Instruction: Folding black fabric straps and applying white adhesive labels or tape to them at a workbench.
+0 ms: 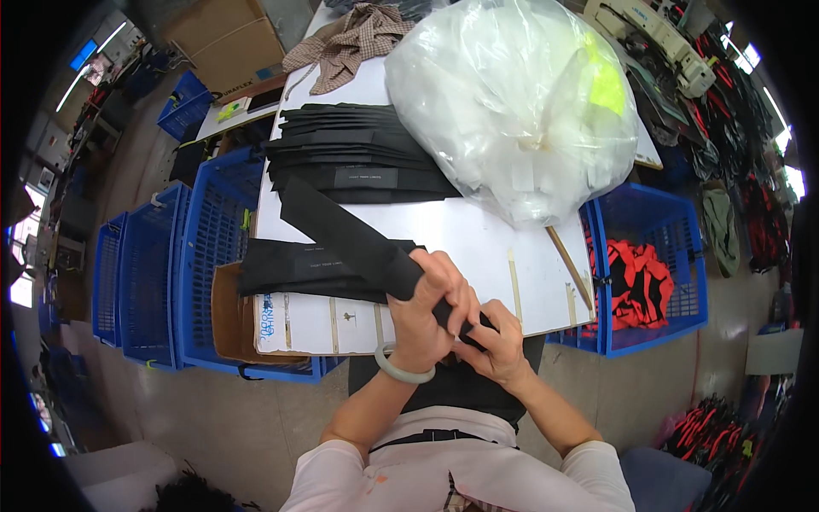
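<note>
A long black fabric strip (337, 232) slants from the upper left of the table down into both hands. My left hand (426, 303) is wrapped round it, with a pale bangle (403, 365) on that wrist. At the table's front edge, my right hand (498, 348) pinches the strip's near end, its fingers close to the left ones. Beneath the held strip lies a small pile of black strips (286, 271). Farther back, a fanned stack of similar black strips (367, 152) carries small printed labels. What the fingertips do at the strip's end is partly hidden.
A big clear plastic bag (512, 102) of white pieces fills the table's far right, beside a checked cloth (358, 44). A thin stick (570, 269) lies near the right edge. Blue crates (213, 213) flank the left; another crate (653, 205) at right holds red-and-black pieces.
</note>
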The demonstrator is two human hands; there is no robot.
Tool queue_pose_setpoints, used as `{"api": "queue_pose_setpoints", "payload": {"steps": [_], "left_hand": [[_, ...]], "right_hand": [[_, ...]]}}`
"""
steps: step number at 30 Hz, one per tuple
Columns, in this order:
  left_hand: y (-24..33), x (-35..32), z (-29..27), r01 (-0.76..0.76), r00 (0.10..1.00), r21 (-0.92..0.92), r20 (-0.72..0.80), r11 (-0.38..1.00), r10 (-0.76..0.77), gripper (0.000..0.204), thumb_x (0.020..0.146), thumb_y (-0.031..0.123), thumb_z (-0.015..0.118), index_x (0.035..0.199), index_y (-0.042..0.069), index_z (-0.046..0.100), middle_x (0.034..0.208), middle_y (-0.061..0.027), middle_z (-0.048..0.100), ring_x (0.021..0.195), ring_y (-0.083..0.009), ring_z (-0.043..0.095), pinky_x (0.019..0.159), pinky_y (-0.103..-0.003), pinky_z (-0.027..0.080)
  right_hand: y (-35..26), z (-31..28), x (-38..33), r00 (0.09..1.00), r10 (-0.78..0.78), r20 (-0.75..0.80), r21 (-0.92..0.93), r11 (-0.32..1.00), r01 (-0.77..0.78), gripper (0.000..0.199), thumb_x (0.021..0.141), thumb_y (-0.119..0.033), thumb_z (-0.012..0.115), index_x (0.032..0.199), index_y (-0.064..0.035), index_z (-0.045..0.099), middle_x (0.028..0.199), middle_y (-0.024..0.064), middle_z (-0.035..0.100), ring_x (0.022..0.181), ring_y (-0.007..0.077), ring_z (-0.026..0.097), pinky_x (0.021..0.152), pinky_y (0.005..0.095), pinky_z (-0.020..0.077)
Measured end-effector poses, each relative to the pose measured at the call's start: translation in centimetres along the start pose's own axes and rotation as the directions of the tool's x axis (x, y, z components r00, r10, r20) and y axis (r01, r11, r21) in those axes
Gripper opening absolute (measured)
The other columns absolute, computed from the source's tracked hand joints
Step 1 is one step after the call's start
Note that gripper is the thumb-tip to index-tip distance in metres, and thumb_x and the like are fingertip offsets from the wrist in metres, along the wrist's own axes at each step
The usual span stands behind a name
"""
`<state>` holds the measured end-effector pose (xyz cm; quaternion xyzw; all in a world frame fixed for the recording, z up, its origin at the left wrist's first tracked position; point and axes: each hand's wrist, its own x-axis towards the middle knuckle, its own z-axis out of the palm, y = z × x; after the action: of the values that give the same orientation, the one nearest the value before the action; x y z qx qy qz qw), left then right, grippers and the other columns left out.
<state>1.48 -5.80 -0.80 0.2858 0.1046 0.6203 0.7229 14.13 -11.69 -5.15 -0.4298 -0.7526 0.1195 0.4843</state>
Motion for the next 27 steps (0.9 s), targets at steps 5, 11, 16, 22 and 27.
{"api": "queue_pose_setpoints", "payload": {"steps": [5,11,16,22,27], "left_hand": [[0.5,-0.6,0.9,-0.034,0.996,0.008,0.085,0.999,0.033,0.032,0.096,0.029,0.061,0.082,0.005,0.045,0.073,-0.0056,0.047,0.040,-0.0114,0.043,0.046,-0.030,0.048],[0.7,-1.3,2.1,-0.023,0.992,0.025,0.127,0.999,0.019,0.032,0.096,0.028,0.062,0.083,0.003,0.045,0.073,-0.0078,0.047,0.042,-0.0123,0.044,0.047,-0.030,0.048],[0.0,-1.6,1.3,0.021,0.997,0.073,0.074,0.997,-0.026,0.039,0.102,0.039,0.046,0.084,0.004,0.045,0.073,-0.0073,0.046,0.043,-0.0139,0.044,0.050,-0.033,0.050],[-0.7,-1.2,-0.6,0.151,0.987,0.224,-0.081,0.963,-0.136,0.053,0.104,0.049,0.031,0.096,0.001,0.053,0.084,-0.0108,0.057,0.079,-0.0243,0.064,0.092,-0.047,0.050],[-0.3,-2.2,-1.4,0.031,0.999,0.684,-0.009,0.729,-0.034,0.042,0.099,0.034,0.055,0.117,-0.004,0.062,0.102,-0.0124,0.067,0.100,-0.0236,0.062,0.092,-0.034,0.046]], "right_hand": [[0.1,0.8,-1.2,0.994,-0.021,-0.108,0.116,0.993,0.034,0.036,0.061,-0.010,0.086,0.089,-0.0053,0.064,0.075,0.0094,0.055,0.062,0.0229,0.052,0.050,0.0328,0.0404],[-0.5,0.4,-1.2,0.998,-0.029,-0.057,0.110,0.993,0.035,0.031,0.061,-0.005,0.082,0.080,-0.0054,0.057,0.072,0.0077,0.048,0.058,0.0226,0.048,0.048,0.0330,0.0383],[-0.7,0.0,-2.3,0.998,0.052,-0.023,0.126,0.991,-0.049,0.028,0.064,-0.004,0.081,0.082,-0.0027,0.059,0.083,0.0118,0.053,0.069,0.0251,0.056,0.057,0.0332,0.0449],[-2.3,-2.6,0.3,0.775,0.631,0.044,0.734,0.506,-0.453,0.020,0.073,0.006,0.073,0.092,0.0014,0.066,0.107,0.0139,0.061,0.099,0.0190,0.060,0.086,0.0312,0.0487],[-0.4,-5.2,1.8,0.682,0.672,0.289,0.498,0.503,-0.706,0.018,0.073,0.008,0.071,0.088,0.0021,0.065,0.092,0.0092,0.065,0.086,0.0169,0.062,0.081,0.0267,0.0472]]}}
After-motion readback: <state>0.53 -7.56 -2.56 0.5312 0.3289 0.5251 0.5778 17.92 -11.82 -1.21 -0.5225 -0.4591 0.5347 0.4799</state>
